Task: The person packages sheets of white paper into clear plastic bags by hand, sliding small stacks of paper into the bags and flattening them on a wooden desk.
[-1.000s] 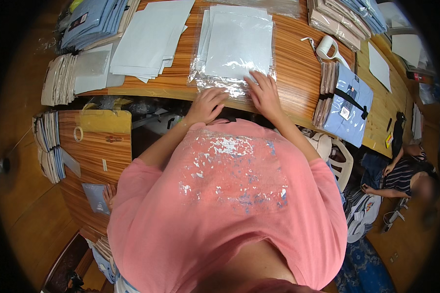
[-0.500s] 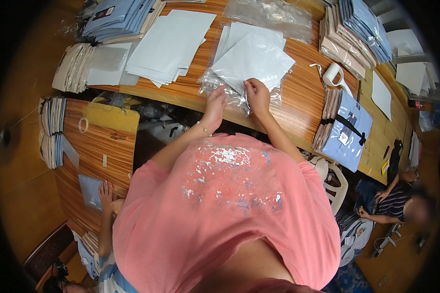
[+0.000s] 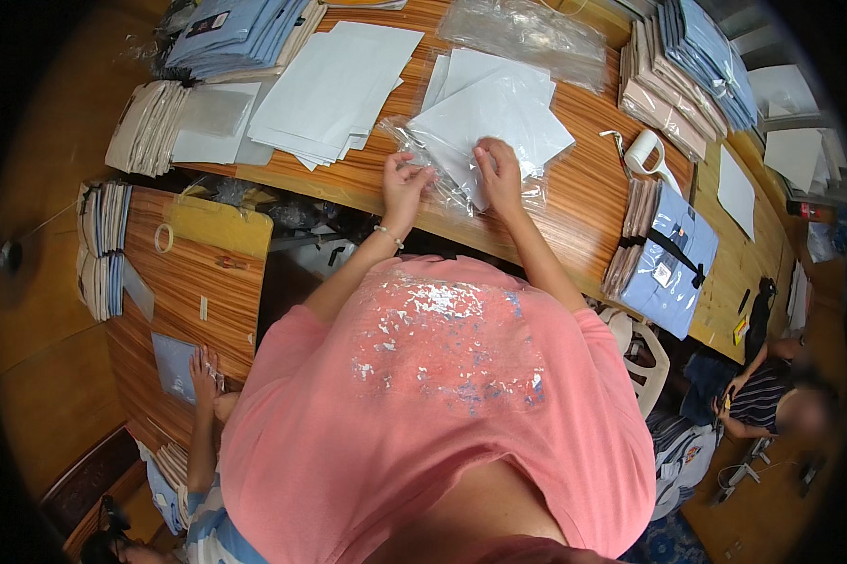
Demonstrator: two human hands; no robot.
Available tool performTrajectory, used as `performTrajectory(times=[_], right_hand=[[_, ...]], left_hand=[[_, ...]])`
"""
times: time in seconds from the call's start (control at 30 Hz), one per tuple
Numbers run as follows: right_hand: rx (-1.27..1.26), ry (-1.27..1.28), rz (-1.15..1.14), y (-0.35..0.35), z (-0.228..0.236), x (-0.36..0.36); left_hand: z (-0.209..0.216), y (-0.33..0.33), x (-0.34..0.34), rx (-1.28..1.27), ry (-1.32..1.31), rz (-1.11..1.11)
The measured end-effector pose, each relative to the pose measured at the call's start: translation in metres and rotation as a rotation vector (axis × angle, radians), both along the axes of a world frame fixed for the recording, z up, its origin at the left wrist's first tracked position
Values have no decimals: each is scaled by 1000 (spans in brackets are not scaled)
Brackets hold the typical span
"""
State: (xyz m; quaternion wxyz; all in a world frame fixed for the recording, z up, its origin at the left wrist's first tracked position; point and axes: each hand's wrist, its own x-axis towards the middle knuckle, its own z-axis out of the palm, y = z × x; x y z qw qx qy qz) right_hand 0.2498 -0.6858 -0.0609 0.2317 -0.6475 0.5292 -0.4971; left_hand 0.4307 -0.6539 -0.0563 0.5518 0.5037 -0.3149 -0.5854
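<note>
In front of me, white sheets [image 3: 489,117] lie stacked at skewed angles on clear plastic bags, over the wood-grain table. A clear plastic bag [image 3: 459,195] bunches at the near edge of this stack, its wrinkled film shining between my hands. My left hand [image 3: 406,193] is at the bag's left side, fingers bent onto the film. Against the near part of the sheets, my right hand [image 3: 501,179] has its fingers curled in a pinch at the bag. The exact edge under the right fingertips is hidden.
More white sheets [image 3: 334,89] lie to the left, and flat plastic bags [image 3: 527,38] behind. Folded blue shirts [image 3: 231,38] are piled far left. At right are a white tape dispenser [image 3: 644,150] and a tied shirt bundle [image 3: 668,258]. Another person's hand [image 3: 204,374] rests on the left table.
My left hand has shifted a little left, its fingers going from stretched to bent at the film. The right hand has moved slightly away from me over the sheets.
</note>
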Motion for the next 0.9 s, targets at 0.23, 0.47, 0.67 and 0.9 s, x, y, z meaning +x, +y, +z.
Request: performTrajectory(times=[0.23, 0.47, 0.67, 0.9], right_hand=[[220, 877, -40, -27, -40, -45], [164, 972, 68, -52, -47, -78], [137, 1023, 119, -71, -40, -83], [123, 1128, 150, -94, -41, -97]], left_hand=[[-23, 9, 18, 153, 24, 18], [9, 5, 1, -593, -1170, 164], [5, -44, 13, -807, -1331, -776], [19, -44, -2, -997, -1236, -607]])
